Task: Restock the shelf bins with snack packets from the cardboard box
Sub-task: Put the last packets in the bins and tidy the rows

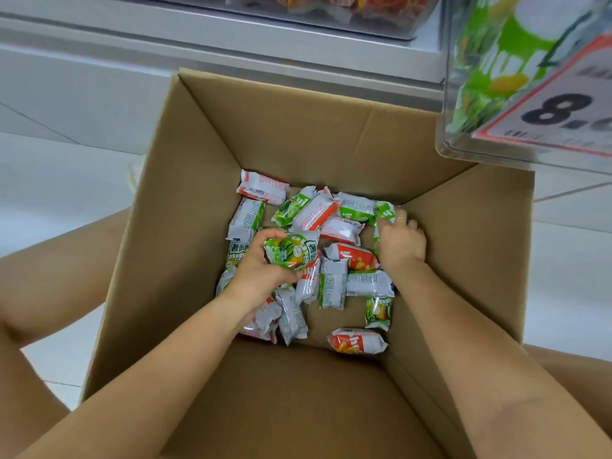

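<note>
**Both hands down in the snack box**

Two bare forearms reach from the near edge down into an open cardboard box (205, 167) that stands on a pale tiled floor (59, 180), with the person's bare legs on either side of it. The hands are apart. The left hand (261, 263) has its fingers curled round a green snack packet (291, 251), lifted a little above the heap. The right hand (402, 241) lies against the box's right inner wall, its fingers bent over another green packet (385, 210) at the far right corner; the fingertips are partly hidden, so how firm the hold is cannot be told.

Between and around the hands, loose packets (334, 286) in green, orange-red and silver-white cover much of the box bottom, some face down. An orange packet (356, 341) lies alone nearest the person, below the right wrist.

Beyond the right hand and above it, a clear shelf bin (460, 94) holds green packets and carries a red-bordered price tag (563, 111) with a large "8". Farther off, beyond both hands, a second clear bin (331, 8) shows orange-red packets on a white shelf (132, 31).
</note>
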Demonstrator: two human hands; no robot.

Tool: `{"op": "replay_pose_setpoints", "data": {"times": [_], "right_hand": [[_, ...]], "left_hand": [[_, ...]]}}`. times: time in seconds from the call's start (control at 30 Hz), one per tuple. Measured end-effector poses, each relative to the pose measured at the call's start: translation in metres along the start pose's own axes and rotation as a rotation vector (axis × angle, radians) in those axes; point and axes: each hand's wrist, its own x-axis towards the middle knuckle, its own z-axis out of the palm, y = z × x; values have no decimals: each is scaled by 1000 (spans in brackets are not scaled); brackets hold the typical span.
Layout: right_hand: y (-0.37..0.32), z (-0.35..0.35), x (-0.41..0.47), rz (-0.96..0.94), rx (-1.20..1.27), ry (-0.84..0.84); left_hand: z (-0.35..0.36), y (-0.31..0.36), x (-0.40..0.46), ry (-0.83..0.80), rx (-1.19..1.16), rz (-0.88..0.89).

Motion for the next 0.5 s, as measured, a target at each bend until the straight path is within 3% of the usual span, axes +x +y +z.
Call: {"op": "replay_pose_setpoints", "data": {"times": [0.17,0.33,0.5], "right_hand": [[-18,-19,-24,170,504,-25],[-37,-27,-69,476,1558,-176],[-44,-66,-116,346,1864,-298]], "left_hand": [[4,2,-12,20,-354,-82],[-10,0,-38,60,-579,-86],[-27,11,-73,32,-724,-93]]}}
